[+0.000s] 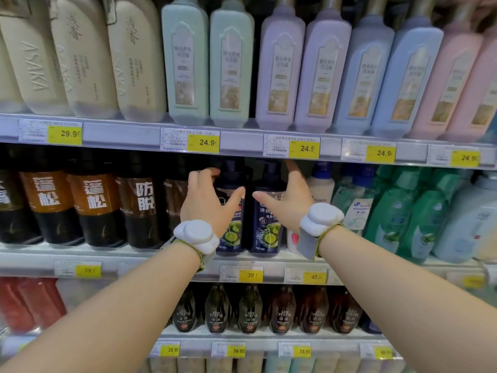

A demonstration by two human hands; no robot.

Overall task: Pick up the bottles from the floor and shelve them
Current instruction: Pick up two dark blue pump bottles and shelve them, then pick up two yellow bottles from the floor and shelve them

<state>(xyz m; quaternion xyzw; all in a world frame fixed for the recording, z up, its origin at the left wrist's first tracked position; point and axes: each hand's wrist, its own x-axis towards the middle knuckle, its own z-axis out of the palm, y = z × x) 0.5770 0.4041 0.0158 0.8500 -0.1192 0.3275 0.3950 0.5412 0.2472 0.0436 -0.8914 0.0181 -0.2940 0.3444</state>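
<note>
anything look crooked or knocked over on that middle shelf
Nothing stands out. The two dark blue pump bottles stand upright side by side on the middle shelf, between the left hand and right hand; neighbouring bottles stand upright too.

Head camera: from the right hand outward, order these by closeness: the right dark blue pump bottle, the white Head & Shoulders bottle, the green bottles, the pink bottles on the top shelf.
From the right hand:
1. Right dark blue pump bottle, at its thumb, same shelf.
2. White Head & Shoulders bottle, just right.
3. Green bottles, further right.
4. Pink bottles, top shelf, far right.
</note>
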